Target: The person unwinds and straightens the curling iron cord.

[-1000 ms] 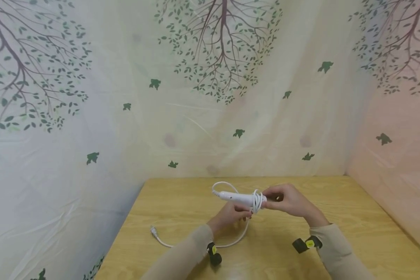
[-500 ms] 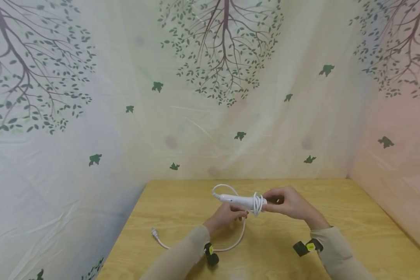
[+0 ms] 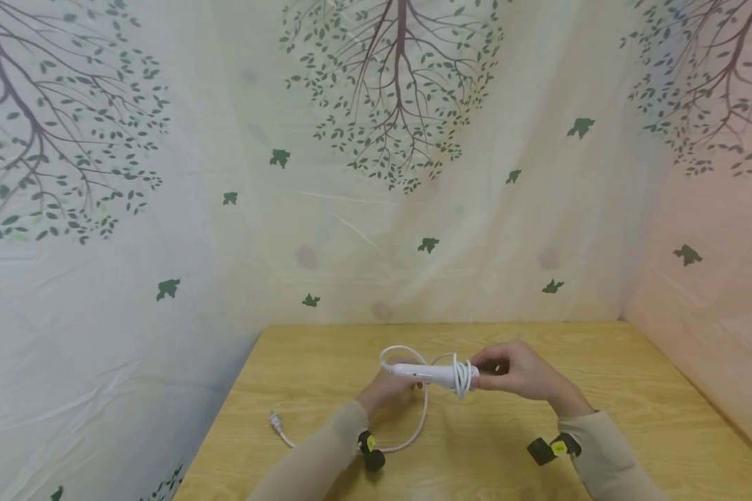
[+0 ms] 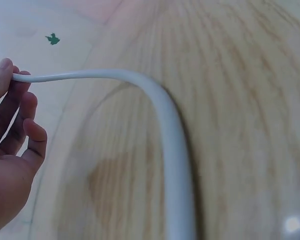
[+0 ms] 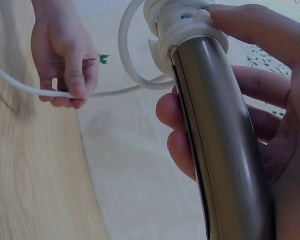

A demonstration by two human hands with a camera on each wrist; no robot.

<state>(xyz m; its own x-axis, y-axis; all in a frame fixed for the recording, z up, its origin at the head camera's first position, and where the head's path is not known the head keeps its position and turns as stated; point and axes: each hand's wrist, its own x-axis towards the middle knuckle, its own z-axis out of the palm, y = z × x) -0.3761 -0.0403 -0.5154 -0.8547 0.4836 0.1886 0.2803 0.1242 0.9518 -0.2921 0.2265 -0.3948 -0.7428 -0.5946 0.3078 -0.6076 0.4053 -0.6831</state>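
A curling iron [image 3: 423,374] with a white handle and a dark metallic barrel [image 5: 220,135] is held above the table. My right hand [image 3: 519,374] grips it at the end where handle meets barrel, fingers curled around. Several turns of white cord [image 3: 461,379] are wound around that part of the handle. My left hand [image 3: 384,391] is behind the handle in the head view, partly hidden by it. In the left wrist view, thumb and fingers of the left hand [image 4: 12,150] pinch the loose cord [image 4: 176,165]. From there the cord curves down onto the table.
The cord's plug [image 3: 275,419] lies on the left part of the wooden table [image 3: 633,417]. Cloth walls [image 3: 351,229] printed with trees and leaves surround the table at the back and both sides. Dark wrist cameras [image 3: 542,451] sit on both sleeves.
My left hand has moved left and behind the handle, drawing cord with it; a small loop now stands above the winding. The curling iron and right hand have sunk slightly in view.
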